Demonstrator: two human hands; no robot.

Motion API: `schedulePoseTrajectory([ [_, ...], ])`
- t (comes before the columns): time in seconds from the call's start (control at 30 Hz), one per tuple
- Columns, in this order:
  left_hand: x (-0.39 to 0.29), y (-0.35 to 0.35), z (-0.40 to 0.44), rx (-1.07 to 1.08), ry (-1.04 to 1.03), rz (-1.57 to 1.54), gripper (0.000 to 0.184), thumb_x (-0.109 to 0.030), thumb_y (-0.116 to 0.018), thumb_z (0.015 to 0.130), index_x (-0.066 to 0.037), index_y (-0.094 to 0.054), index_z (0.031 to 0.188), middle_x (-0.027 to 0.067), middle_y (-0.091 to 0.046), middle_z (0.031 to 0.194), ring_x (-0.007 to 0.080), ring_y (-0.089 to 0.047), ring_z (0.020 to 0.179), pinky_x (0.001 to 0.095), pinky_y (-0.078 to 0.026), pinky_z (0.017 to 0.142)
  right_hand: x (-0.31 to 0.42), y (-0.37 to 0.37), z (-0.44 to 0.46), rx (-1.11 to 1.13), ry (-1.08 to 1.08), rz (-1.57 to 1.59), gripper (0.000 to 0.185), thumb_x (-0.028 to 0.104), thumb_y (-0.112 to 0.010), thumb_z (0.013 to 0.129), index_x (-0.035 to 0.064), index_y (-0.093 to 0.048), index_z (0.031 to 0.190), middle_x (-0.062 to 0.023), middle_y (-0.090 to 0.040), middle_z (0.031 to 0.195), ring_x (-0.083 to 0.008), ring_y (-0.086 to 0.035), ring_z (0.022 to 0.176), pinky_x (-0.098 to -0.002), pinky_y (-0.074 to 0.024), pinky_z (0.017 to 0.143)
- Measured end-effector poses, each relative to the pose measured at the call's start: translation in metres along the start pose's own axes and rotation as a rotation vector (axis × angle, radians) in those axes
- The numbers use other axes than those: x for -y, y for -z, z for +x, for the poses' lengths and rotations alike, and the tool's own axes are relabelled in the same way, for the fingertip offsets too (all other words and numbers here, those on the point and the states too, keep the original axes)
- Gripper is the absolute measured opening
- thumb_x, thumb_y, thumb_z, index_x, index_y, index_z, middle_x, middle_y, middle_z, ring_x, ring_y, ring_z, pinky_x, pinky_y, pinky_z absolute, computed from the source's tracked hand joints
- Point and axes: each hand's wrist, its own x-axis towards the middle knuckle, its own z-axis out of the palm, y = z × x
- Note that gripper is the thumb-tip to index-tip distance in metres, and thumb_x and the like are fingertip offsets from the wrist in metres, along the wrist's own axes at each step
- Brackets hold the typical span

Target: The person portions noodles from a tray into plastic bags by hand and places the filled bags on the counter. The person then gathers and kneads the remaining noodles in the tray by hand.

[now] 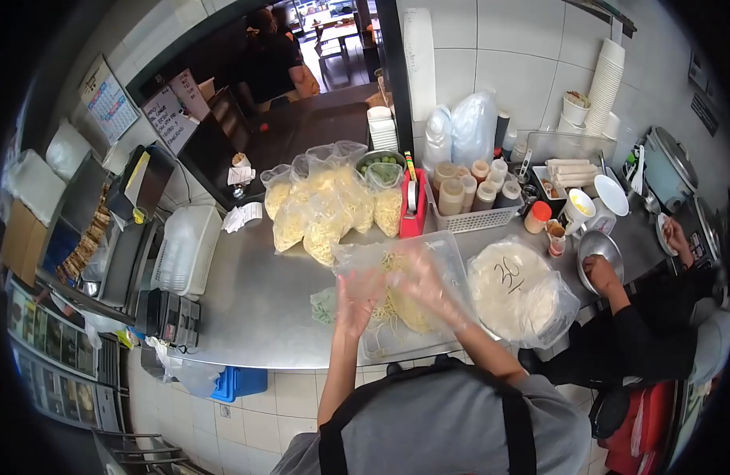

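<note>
A clear plastic tray (pixel 452 265) with yellow noodles (pixel 412 310) in it lies on the steel counter. Over its left part is my left hand (pixel 358 294), in a clear glove, against a clear plastic bag (pixel 350 255). My right hand (pixel 420 281), also gloved, is smeared by motion above the noodles, close to the left one. Its fingers and anything in them cannot be made out. Behind the tray stand several filled bags of noodles (pixel 321 207). Left of the tray sits a crumpled green piece (pixel 323 305).
A big bag marked 30 (pixel 511 289) lies right of the tray. Behind it are a bottle basket (pixel 480 220) and a red dispenser (pixel 413 207). At the right, a co-worker's hand (pixel 601 271) reaches into a metal bowl (pixel 610 247). A white basket (pixel 192 245) stands left.
</note>
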Motion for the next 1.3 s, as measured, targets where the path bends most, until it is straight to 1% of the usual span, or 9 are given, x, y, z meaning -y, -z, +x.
schedulePoseTrajectory([
  [0.13, 0.006, 0.005, 0.008, 0.127, -0.015, 0.072, 0.062, -0.045, -0.04, 0.096, -0.009, -0.021, 0.143, 0.0135, -0.036, 0.141, 0.0306, -0.042, 0.126, 0.0403, -0.039, 0.102, -0.005, -0.042, -0.031, 0.062, 0.183, -0.27, 0.044, 0.015, -0.065, 0.079, 0.0098, -0.052, 0.121, -0.0157, -0.056, 0.106, -0.0353, -0.053, 0.101, -0.0438, -0.0429, 0.087],
  [0.3, 0.007, -0.001, 0.024, -0.01, -0.287, 0.24, 0.051, -0.027, -0.045, 0.097, -0.003, -0.03, 0.14, 0.0128, -0.037, 0.141, 0.0301, -0.037, 0.13, 0.04, -0.034, 0.106, 0.012, -0.062, -0.029, 0.167, 0.181, 0.011, 0.033, 0.01, -0.059, 0.082, 0.0085, -0.054, 0.115, -0.0128, -0.058, 0.098, -0.0333, -0.057, 0.092, -0.0416, -0.0466, 0.077],
  [0.4, -0.002, 0.005, 0.032, 0.196, -0.412, 0.364, 0.054, -0.026, -0.048, 0.096, -0.001, -0.028, 0.14, 0.0147, -0.035, 0.141, 0.0311, -0.034, 0.132, 0.0413, -0.032, 0.108, 0.015, -0.073, -0.047, 0.332, 0.048, 0.232, 0.025, 0.011, -0.058, 0.084, 0.0071, -0.055, 0.109, -0.0136, -0.058, 0.097, -0.0314, -0.058, 0.09, -0.0408, -0.0469, 0.076],
  [0.53, -0.008, 0.01, 0.043, 0.066, -0.282, 0.25, 0.058, -0.026, -0.052, 0.094, 0.0, -0.028, 0.14, 0.0167, -0.033, 0.142, 0.0322, -0.031, 0.133, 0.043, -0.028, 0.11, 0.026, -0.078, -0.06, 0.499, 0.033, 0.254, 0.018, 0.012, -0.057, 0.086, 0.0053, -0.055, 0.102, -0.0141, -0.057, 0.093, -0.0293, -0.058, 0.087, -0.0392, -0.0468, 0.076],
  [0.63, -0.022, 0.003, 0.044, 0.17, -0.24, 0.16, 0.063, -0.027, -0.056, 0.092, -0.002, -0.026, 0.141, 0.0143, -0.032, 0.143, 0.0311, -0.03, 0.134, 0.0424, -0.029, 0.109, 0.026, -0.077, -0.057, 0.648, -0.347, 0.473, 0.029, 0.014, -0.057, 0.087, 0.0069, -0.051, 0.115, -0.0162, -0.057, 0.101, -0.0291, -0.058, 0.094, -0.038, -0.0456, 0.083],
  [0.73, -0.045, 0.012, 0.036, 0.298, -0.218, 0.359, 0.07, -0.023, -0.059, 0.09, -0.007, -0.02, 0.145, 0.0098, -0.027, 0.147, 0.0252, -0.028, 0.135, 0.0393, -0.031, 0.108, 0.002, -0.051, -0.045, 0.664, -0.208, 0.083, 0.036, 0.018, -0.061, 0.085, 0.0065, -0.052, 0.118, -0.0174, -0.058, 0.11, -0.0289, -0.057, 0.102, -0.0381, -0.0438, 0.088],
  [0.87, -0.029, 0.066, 0.032, 0.498, -0.049, 0.621, 0.084, -0.012, -0.064, 0.084, -0.011, -0.009, 0.148, 0.0052, -0.018, 0.152, 0.0158, -0.026, 0.136, 0.0341, -0.034, 0.105, -0.024, 0.019, -0.019, 0.254, -0.101, -0.387, 0.064, 0.031, -0.072, 0.079, -0.0001, -0.045, 0.128, -0.0173, -0.057, 0.111, -0.0276, -0.055, 0.104, -0.0346, -0.0431, 0.09],
  [1.07, 0.023, 0.037, 0.023, 0.297, 0.419, 0.493, 0.11, -0.001, -0.077, 0.069, -0.008, 0.0, 0.148, 0.0111, -0.02, 0.149, 0.0177, -0.029, 0.133, 0.0303, -0.037, 0.103, -0.095, 0.033, -0.017, 0.727, -0.77, 0.367, 0.093, 0.044, -0.074, 0.074, -0.0032, -0.028, 0.139, -0.0184, -0.045, 0.133, -0.0267, -0.043, 0.125, -0.0373, -0.0331, 0.104],
  [1.3, 0.054, 0.024, 0.019, 0.354, -0.304, 1.019, 0.114, -0.005, -0.084, 0.061, -0.001, -0.008, 0.146, 0.0145, -0.038, 0.137, 0.0233, -0.042, 0.124, 0.0338, -0.04, 0.101, -0.057, 0.032, -0.036, 0.542, -0.444, 0.188, 0.107, 0.042, -0.077, 0.069, 0.001, -0.013, 0.145, -0.0211, -0.023, 0.145, -0.0305, -0.02, 0.137, -0.0384, -0.0169, 0.112],
])
